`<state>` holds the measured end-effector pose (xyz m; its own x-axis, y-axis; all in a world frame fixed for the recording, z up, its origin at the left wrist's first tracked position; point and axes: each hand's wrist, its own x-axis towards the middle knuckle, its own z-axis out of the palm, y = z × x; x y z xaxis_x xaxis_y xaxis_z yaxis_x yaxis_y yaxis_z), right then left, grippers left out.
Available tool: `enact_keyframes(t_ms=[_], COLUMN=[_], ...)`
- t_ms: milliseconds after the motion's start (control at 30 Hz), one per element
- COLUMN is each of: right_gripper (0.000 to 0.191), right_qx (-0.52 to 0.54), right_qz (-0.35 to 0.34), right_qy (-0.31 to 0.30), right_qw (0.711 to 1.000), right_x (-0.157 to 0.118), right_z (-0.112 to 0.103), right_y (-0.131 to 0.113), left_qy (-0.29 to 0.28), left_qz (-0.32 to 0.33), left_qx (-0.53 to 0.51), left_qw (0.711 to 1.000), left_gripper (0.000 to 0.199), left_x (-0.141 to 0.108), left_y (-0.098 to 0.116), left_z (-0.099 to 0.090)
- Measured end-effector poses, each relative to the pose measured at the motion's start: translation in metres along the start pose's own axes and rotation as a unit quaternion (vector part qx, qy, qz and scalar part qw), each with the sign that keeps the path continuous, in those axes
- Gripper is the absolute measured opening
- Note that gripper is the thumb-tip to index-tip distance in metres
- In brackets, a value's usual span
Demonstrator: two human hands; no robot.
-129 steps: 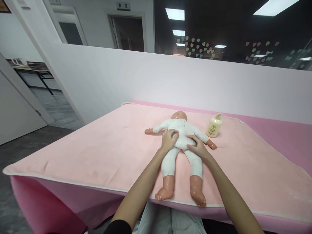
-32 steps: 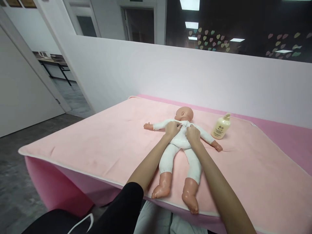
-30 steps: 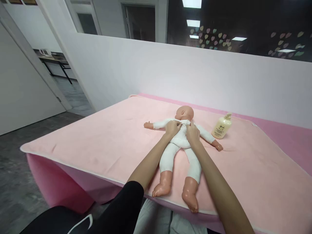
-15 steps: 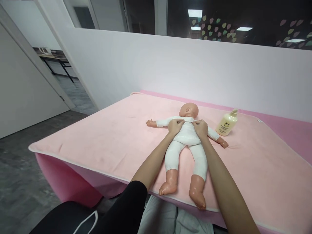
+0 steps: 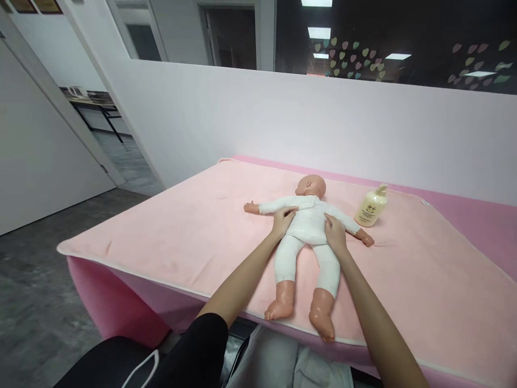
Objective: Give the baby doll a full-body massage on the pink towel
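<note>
A baby doll (image 5: 310,223) in a white cloth suit lies on its back, its bare head away from me and its feet towards me. The head is turned to the left and the arms are spread. My left hand (image 5: 283,222) rests against the left side of the doll's torso, fingers stretched onto the cloth. On the opposite side of the chest, my right hand (image 5: 335,233) touches the suit with its fingertips, fingers apart. Parts of both hands' fingers are hard to make out. A yellow pump bottle (image 5: 370,207) stands beyond the doll's right-hand arm.
A pale pink blanket (image 5: 177,226) covers the table, over a darker pink cloth (image 5: 109,302) hanging at the front. Behind it rises a white wall (image 5: 283,118) with a window above. A doorway and a white door (image 5: 44,145) are at the left.
Both my hands have moved from the neckline of the doll's suit down and outward to the sides of its torso, letting go of the collar. The view has tilted slightly upward.
</note>
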<state>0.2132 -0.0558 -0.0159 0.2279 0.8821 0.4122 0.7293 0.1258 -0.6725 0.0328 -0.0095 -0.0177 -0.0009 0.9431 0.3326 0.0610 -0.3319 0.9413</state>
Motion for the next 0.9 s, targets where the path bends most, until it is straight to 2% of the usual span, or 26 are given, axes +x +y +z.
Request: enact_keyframes(t_ms=[133, 300, 600, 733, 900], right_gripper=[0.043, 0.042, 0.04, 0.041, 0.041], right_qx=[0.073, 0.144, 0.132, 0.125, 0.118], right_qz=[0.051, 0.077, 0.071, 0.069, 0.071], right_qy=[0.025, 0.046, 0.043, 0.032, 0.031], right_qw=[0.996, 0.986, 0.988, 0.989, 0.99], right_x=[-0.006, -0.009, -0.008, -0.009, -0.009], right_z=[-0.004, -0.003, -0.002, -0.004, -0.005], right_y=[-0.001, 0.007, 0.014, 0.012, 0.011], left_qy=[-0.006, -0.007, 0.015, 0.024, 0.008], left_qz=[0.014, 0.025, 0.036, 0.013, 0.01], left_qx=[0.015, 0.042, 0.103, 0.095, 0.074], left_qw=[1.0, 0.999, 0.994, 0.995, 0.997], left_gripper=[0.022, 0.022, 0.029, 0.034, 0.042], left_x=[-0.008, -0.012, -0.01, -0.007, -0.005], left_y=[0.002, 0.008, 0.011, 0.008, 0.008], left_z=[-0.003, -0.006, -0.005, -0.005, -0.005])
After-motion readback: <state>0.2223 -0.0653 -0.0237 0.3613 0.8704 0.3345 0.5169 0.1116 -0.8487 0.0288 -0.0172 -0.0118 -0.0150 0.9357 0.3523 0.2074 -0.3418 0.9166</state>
